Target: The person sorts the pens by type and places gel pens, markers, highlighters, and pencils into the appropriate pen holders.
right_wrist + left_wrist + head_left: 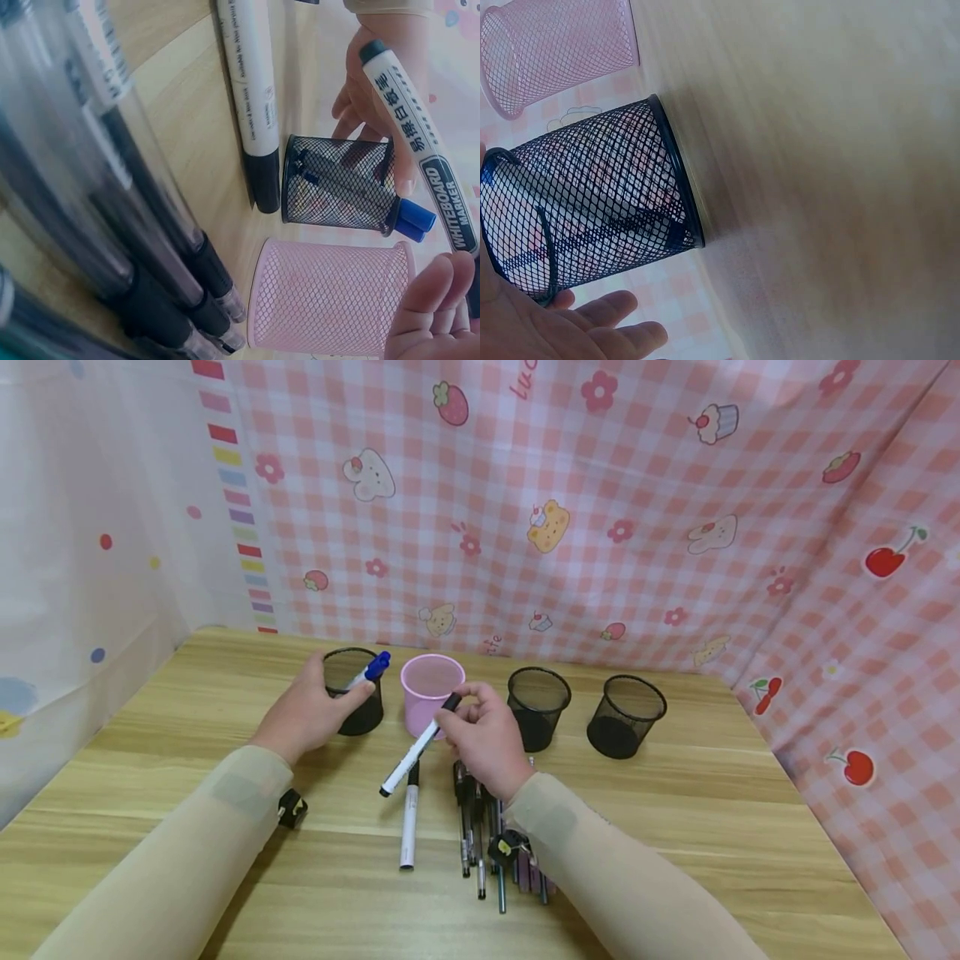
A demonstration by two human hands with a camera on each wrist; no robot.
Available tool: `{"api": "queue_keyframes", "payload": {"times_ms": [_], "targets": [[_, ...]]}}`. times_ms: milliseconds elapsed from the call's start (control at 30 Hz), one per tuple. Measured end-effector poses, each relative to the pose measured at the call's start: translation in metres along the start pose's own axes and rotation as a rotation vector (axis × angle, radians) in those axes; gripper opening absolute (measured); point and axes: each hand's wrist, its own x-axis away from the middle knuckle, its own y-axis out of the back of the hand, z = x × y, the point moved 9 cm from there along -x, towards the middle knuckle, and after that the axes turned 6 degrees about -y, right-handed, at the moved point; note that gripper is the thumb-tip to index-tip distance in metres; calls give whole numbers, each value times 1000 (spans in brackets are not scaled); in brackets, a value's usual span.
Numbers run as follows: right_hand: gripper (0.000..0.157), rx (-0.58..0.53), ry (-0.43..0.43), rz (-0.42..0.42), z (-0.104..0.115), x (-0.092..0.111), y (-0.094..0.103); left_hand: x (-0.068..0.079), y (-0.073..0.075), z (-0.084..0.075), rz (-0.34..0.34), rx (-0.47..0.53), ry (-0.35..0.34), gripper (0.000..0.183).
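My right hand (pixel 489 735) pinches a black-capped whiteboard marker (pixel 412 753) near its cap, slanted in front of the pink mesh cup (pixel 426 703). The white barrel and lettering of this whiteboard marker (pixel 420 142) show in the right wrist view. At the left, my left hand (pixel 311 710) holds a black mesh pen cup (pixel 362 717) at its rim, thumb along the near side. A blue-capped marker (pixel 377 666) leans in that cup, its cap above the rim. Another black-capped marker (pixel 408 827) lies on the table below the held one.
Two more black mesh cups (pixel 536 727) (pixel 618 739) stand to the right of the pink one. A bunch of pens (pixel 468 835) lies partly under my right wrist. Behind the wooden table (pixel 712 827) hangs a pink checked curtain (pixel 495 585).
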Motion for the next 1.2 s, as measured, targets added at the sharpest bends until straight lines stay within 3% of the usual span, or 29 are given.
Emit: {"api": "queue_keyframes", "payload": {"times_ms": [533,933,1200], "targets": [[38,-140,48,-131,8,0,13,1,0,0,3,-4,3,125],[30,-249,25,-186,8,0,16,1,-1,0,8,-7,3,125],[30,-277,29,-268,10,-2,21,0,-1,0,-8,-4,-6,125]]}}
